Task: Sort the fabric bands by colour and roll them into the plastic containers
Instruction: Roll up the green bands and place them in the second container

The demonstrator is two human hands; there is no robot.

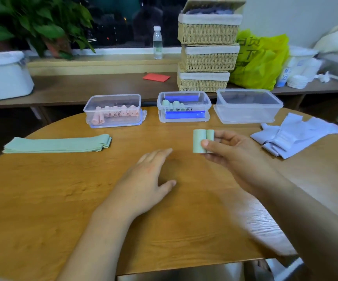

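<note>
Rolled pale-green fabric band (201, 141), pinched by the right hand (233, 155), needs firm pressure until inside the twelve-o'clock clear plastic container (207, 107); left hand (149, 179) open, empty.

Green band rolls (198, 138), prob. 2, upright.

**Light:** even, fairly bright indoor light from overhead. The window (113, 21) far beyond the hands is dark, with pinpoint lights.
**Shadows:** a soft, faint patch on the tabletop (62, 199) just right of the left hand (149, 179).
**Glare:** a pale sheen on the wood under the right forearm.
**Blur:** the right forearm is smeared along its lower edge. The roll (201, 140) in the right hand (231, 151) is fairly crisp, and the background is soft.
**Distortion:** the tabletop rim bows, and the baskets (207, 57) beyond the right hand lean.
</note>
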